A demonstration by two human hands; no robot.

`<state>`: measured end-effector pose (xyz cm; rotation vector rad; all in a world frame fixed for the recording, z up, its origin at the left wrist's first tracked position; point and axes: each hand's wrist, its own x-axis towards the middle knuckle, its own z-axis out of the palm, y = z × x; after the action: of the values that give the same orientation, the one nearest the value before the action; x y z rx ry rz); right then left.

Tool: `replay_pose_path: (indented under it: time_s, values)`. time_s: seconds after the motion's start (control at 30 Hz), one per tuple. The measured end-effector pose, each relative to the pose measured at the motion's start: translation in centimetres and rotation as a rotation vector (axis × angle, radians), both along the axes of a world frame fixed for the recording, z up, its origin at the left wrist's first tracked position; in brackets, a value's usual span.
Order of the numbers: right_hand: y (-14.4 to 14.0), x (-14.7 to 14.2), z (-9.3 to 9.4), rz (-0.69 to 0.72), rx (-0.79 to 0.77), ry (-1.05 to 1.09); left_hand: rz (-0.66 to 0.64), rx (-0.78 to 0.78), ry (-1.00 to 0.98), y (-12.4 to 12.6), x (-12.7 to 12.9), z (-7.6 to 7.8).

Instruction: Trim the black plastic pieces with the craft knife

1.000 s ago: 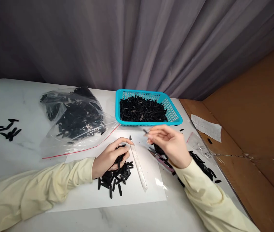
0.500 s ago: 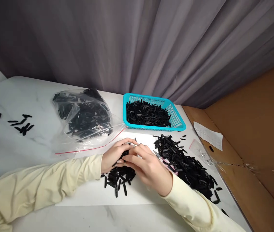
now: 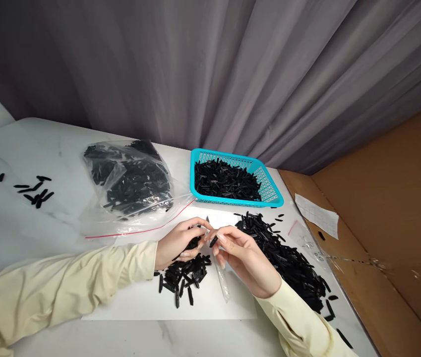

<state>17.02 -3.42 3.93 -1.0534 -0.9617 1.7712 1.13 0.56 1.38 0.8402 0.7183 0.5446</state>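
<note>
My left hand (image 3: 179, 241) is cupped around a handful of small black plastic pieces above a little heap of the same pieces (image 3: 183, 279) on a white sheet (image 3: 143, 300). My right hand (image 3: 243, 258) is just right of it, pinching one black piece (image 3: 213, 241) between thumb and fingertips. A narrow clear sleeve (image 3: 221, 270) lies on the sheet between and under the hands. A larger spread of black pieces (image 3: 288, 260) lies to the right of my right hand.
A turquoise basket (image 3: 270, 191) full of black pieces stands at the back. A clear zip bag (image 3: 130, 186) of pieces lies left of it. Loose pieces (image 3: 33, 191) sit far left. A paper slip (image 3: 316, 214) and brown cardboard (image 3: 392, 218) are on the right.
My right hand came down from near the basket to my left hand, then drew slightly right with one black piece pinched. The view shifted left and down.
</note>
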Motion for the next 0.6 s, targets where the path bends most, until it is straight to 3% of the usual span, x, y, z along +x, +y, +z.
replay_pose_path:
  time_s: [0.2,0.37,0.6]
  values:
    - [-0.2,0.9,-2.2,-0.01,-0.175,0.244,-0.016,0.07,0.063,-0.2,0.1,-0.1]
    - [-0.4,0.7,-3.7,-0.106,-0.165,0.305,-0.028,0.172,0.125,-0.6,0.2,0.0]
    - [-0.9,0.1,-3.9,-0.23,-0.065,0.185,-0.038,0.198,0.17,-1.1,0.3,0.1]
